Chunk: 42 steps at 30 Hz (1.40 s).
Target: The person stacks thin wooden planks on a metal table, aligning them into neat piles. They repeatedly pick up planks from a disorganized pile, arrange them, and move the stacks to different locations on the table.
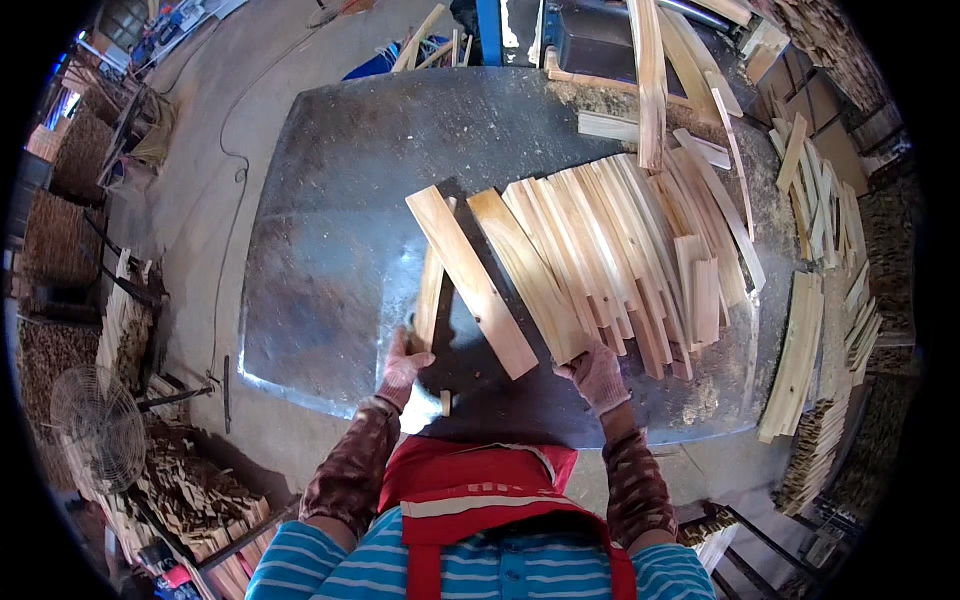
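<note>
My left hand, in a pale work glove, is closed at the near end of a narrow wooden strip. The strip's far part passes under a wider wooden board, which lies slanted on the dark metal table. With my gloved right hand I grip the near end of another board. This board lies at the left side of a fanned row of wooden slats. By my left wrist is a small wood offcut.
A long plank juts over the table's far right, beside a dark machine. Stacked boards stand past the right edge. A wire-guarded fan and wood piles are at the left. A cable crosses the floor.
</note>
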Each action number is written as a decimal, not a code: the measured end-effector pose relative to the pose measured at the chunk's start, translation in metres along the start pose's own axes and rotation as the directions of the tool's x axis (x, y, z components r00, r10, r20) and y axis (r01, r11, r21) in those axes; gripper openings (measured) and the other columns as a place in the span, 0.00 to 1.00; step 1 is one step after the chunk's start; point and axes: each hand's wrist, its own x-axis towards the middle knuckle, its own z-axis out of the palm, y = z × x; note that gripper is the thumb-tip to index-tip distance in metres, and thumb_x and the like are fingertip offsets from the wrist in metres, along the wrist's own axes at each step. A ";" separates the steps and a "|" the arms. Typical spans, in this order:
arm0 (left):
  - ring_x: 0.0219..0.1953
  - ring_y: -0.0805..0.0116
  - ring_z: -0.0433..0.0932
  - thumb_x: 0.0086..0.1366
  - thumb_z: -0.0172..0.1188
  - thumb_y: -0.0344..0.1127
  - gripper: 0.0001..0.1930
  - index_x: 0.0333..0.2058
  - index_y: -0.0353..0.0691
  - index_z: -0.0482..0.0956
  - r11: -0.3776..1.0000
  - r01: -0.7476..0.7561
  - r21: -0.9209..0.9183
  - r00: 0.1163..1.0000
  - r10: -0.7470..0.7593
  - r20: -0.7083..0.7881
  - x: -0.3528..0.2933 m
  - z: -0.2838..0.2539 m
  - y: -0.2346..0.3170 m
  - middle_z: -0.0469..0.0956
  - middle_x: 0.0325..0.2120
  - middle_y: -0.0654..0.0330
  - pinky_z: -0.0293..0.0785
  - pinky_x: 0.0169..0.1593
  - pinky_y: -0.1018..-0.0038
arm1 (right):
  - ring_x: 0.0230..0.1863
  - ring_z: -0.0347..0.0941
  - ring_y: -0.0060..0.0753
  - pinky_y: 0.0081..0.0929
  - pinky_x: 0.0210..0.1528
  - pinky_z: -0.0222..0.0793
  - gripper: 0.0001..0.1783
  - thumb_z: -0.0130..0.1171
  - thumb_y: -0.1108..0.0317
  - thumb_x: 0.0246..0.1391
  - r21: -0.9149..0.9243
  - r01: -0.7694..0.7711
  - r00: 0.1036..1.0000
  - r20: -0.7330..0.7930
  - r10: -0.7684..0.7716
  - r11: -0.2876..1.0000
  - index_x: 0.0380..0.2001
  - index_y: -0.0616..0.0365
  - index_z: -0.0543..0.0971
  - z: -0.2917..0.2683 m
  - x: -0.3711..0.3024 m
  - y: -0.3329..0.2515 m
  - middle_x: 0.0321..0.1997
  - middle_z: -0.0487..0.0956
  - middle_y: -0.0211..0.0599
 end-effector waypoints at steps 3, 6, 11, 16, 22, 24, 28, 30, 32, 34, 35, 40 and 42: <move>0.52 0.48 0.79 0.60 0.70 0.38 0.39 0.66 0.33 0.63 0.693 0.382 -0.611 0.850 -0.004 0.526 -0.018 -0.008 0.033 0.76 0.54 0.45 0.79 0.54 0.53 | 0.40 0.83 0.43 0.43 0.39 0.83 0.23 0.56 0.57 0.66 -0.088 0.068 0.989 -0.124 -0.078 0.994 0.54 0.65 0.75 0.011 0.002 0.029 0.42 0.83 0.45; 0.51 0.47 0.80 0.67 0.62 0.47 0.33 0.61 0.27 0.66 0.511 0.511 -0.691 0.808 -0.013 0.589 -0.026 -0.004 0.052 0.76 0.54 0.41 0.84 0.51 0.57 | 0.38 0.83 0.40 0.40 0.37 0.83 0.23 0.57 0.58 0.65 -0.230 0.052 0.954 -0.277 -0.117 0.972 0.56 0.64 0.75 0.027 -0.002 0.047 0.41 0.83 0.43; 0.49 0.50 0.82 0.70 0.59 0.51 0.30 0.56 0.29 0.71 0.697 0.487 -0.526 0.814 -0.144 0.563 -0.009 -0.016 0.041 0.80 0.48 0.45 0.84 0.52 0.55 | 0.37 0.83 0.39 0.36 0.35 0.83 0.23 0.58 0.61 0.66 -0.044 0.179 0.981 -0.069 -0.182 0.983 0.57 0.66 0.75 0.060 -0.025 0.045 0.41 0.84 0.43; 0.45 0.53 0.84 0.71 0.56 0.56 0.29 0.53 0.32 0.72 0.552 0.803 -0.225 0.561 -0.575 0.596 -0.018 -0.027 0.022 0.82 0.45 0.47 0.84 0.49 0.55 | 0.37 0.83 0.36 0.33 0.37 0.83 0.24 0.60 0.60 0.65 -0.078 0.192 0.981 -0.024 -0.195 0.978 0.56 0.68 0.75 0.098 -0.038 0.050 0.42 0.84 0.43; 0.48 0.57 0.82 0.72 0.58 0.45 0.23 0.56 0.32 0.71 0.661 0.653 -0.371 0.701 -0.341 0.627 -0.030 -0.016 0.053 0.80 0.48 0.51 0.81 0.53 0.62 | 0.43 0.82 0.35 0.32 0.47 0.79 0.22 0.63 0.59 0.63 -0.599 -0.003 0.980 0.157 0.121 0.801 0.53 0.65 0.78 0.164 -0.032 0.098 0.43 0.84 0.40; 0.49 0.56 0.81 0.71 0.58 0.36 0.22 0.58 0.28 0.71 0.745 0.538 -0.394 0.769 -0.244 0.590 -0.015 -0.019 0.068 0.80 0.49 0.50 0.81 0.53 0.61 | 0.52 0.78 0.40 0.38 0.55 0.74 0.25 0.63 0.56 0.62 -0.904 0.207 0.962 0.258 0.090 0.374 0.55 0.63 0.77 0.181 -0.016 0.105 0.51 0.81 0.43; 0.54 0.53 0.80 0.67 0.60 0.33 0.27 0.61 0.26 0.68 0.786 0.492 -0.374 0.794 -0.229 0.563 0.011 -0.037 0.080 0.78 0.52 0.47 0.78 0.59 0.57 | 0.58 0.75 0.43 0.41 0.60 0.70 0.29 0.62 0.55 0.60 -0.833 0.281 0.835 0.457 -0.308 -0.476 0.59 0.61 0.75 0.186 0.041 0.086 0.58 0.79 0.45; 0.54 0.52 0.80 0.65 0.63 0.38 0.30 0.61 0.25 0.68 0.787 0.489 -0.376 0.793 -0.223 0.567 0.016 -0.045 0.076 0.78 0.52 0.47 0.77 0.61 0.56 | 0.57 0.76 0.43 0.41 0.59 0.71 0.29 0.61 0.55 0.59 -0.842 0.136 0.862 0.360 -0.356 -0.522 0.59 0.60 0.75 0.181 0.069 0.073 0.57 0.79 0.46; 0.54 0.51 0.80 0.65 0.64 0.39 0.30 0.60 0.24 0.69 0.803 0.467 -0.369 0.810 -0.222 0.543 0.020 -0.051 0.070 0.78 0.52 0.46 0.76 0.61 0.55 | 0.55 0.77 0.44 0.42 0.57 0.73 0.30 0.60 0.56 0.58 -0.894 0.114 0.899 0.279 -0.338 -0.434 0.60 0.60 0.74 0.174 0.086 0.060 0.55 0.80 0.46; 0.53 0.50 0.80 0.67 0.61 0.38 0.28 0.59 0.24 0.70 0.812 0.451 -0.371 0.816 -0.207 0.540 0.023 -0.053 0.065 0.79 0.51 0.46 0.76 0.61 0.55 | 0.53 0.78 0.44 0.42 0.56 0.74 0.30 0.59 0.56 0.58 -0.930 0.279 0.945 0.223 -0.238 0.239 0.61 0.60 0.74 0.166 0.088 0.052 0.54 0.80 0.47; 0.52 0.50 0.80 0.68 0.60 0.38 0.27 0.58 0.23 0.70 0.736 0.513 -0.442 0.797 -0.218 0.563 0.025 -0.053 0.063 0.79 0.50 0.46 0.77 0.60 0.55 | 0.52 0.79 0.45 0.42 0.55 0.75 0.30 0.59 0.56 0.58 -0.670 0.148 0.986 0.160 -0.053 0.728 0.61 0.60 0.73 0.165 0.084 0.052 0.53 0.80 0.47; 0.50 0.50 0.81 0.71 0.57 0.39 0.24 0.55 0.22 0.72 0.774 0.501 -0.388 0.812 -0.266 0.520 0.029 -0.045 0.056 0.79 0.48 0.46 0.78 0.58 0.55 | 0.46 0.82 0.39 0.41 0.50 0.80 0.34 0.57 0.59 0.58 0.194 -0.309 0.936 0.238 0.260 0.931 0.63 0.68 0.69 0.167 0.047 0.051 0.53 0.81 0.45; 0.51 0.50 0.81 0.71 0.57 0.42 0.25 0.54 0.22 0.72 0.798 0.477 -0.369 0.798 -0.217 0.562 0.026 -0.040 0.055 0.79 0.48 0.46 0.78 0.58 0.55 | 0.47 0.82 0.37 0.35 0.48 0.81 0.30 0.58 0.62 0.60 0.095 -0.142 0.982 0.141 0.128 0.985 0.61 0.67 0.71 0.173 0.033 0.052 0.52 0.82 0.43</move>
